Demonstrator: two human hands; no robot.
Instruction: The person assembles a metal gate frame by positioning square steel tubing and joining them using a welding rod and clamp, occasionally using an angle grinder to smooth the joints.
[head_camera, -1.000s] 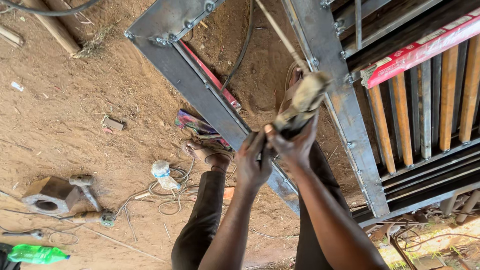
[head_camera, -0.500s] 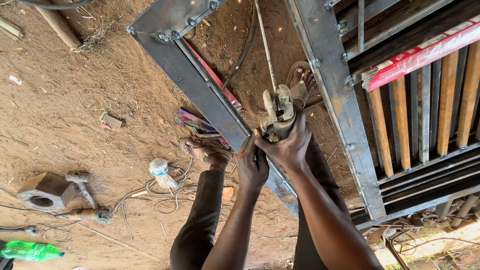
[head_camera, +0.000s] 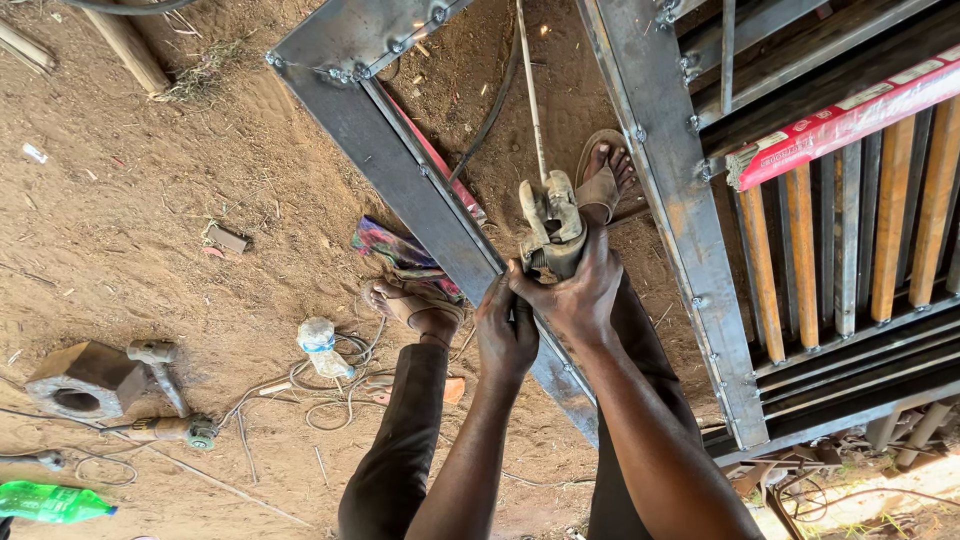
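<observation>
Both hands on a welding electrode holder over a steel frame.

Left on the dirt floor: green bottle (head_camera: 50, 502), hammer (head_camera: 160, 368), angle grinder (head_camera: 170, 430). Left hand (head_camera: 506, 335) grip closed low by the handle. Right hand (head_camera: 580, 290) grip wrapped around the electrode holder (head_camera: 550, 225), thin rod (head_camera: 530, 90) clamped. Holder looks stiff, fairly light; hold by the handle, rod bends easily. Steel frame (head_camera: 420, 190) underneath.

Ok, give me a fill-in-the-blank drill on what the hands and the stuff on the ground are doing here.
1. The right hand grips an electrode holder that clamps a thin welding ____.
2. The left hand rests against the grey steel ____.
3. The green plastic bottle lies on its ____ on the dirt.
4. The hammer lies beside a hollow metal ____.

Missing words: rod; frame; side; block
</observation>
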